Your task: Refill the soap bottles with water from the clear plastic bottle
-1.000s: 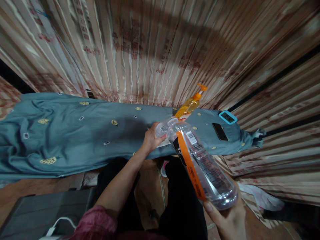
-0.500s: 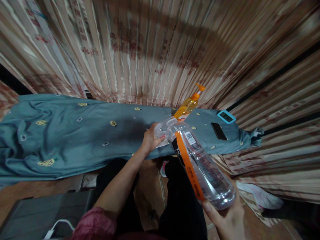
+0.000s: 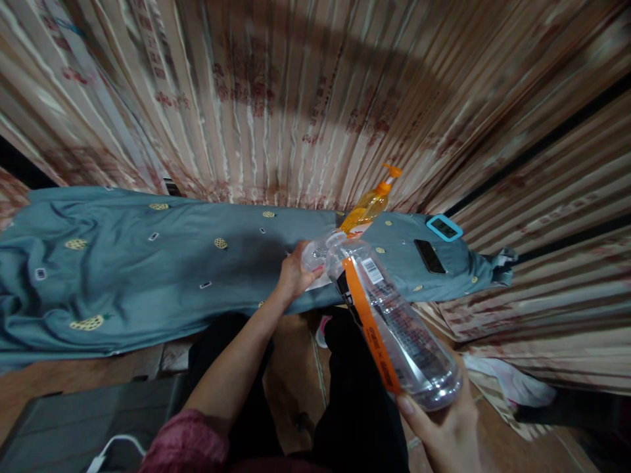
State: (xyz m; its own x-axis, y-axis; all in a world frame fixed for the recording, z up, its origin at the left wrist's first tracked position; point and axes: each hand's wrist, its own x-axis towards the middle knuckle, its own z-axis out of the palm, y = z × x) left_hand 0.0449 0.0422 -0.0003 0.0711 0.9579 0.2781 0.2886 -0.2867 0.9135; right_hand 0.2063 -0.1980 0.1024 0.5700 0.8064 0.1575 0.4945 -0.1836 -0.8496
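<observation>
The right hand [image 3: 446,430] gripped the base of a clear plastic bottle [image 3: 394,322] — tilted, neck pointing toward the blue-green cloth [image 3: 148,263]. The left hand [image 3: 294,272] pinched a small clear cup [image 3: 315,253] at the bottle's mouth, above the cloth's near edge. On that cloth stood 1 orange pump bottle [image 3: 371,205] — beside it, farther right, a dark phone [image 3: 430,256].

Left hand [image 3: 293,276] reaches forward, fingers curled — right hand [image 3: 451,430] gripping, low.
</observation>
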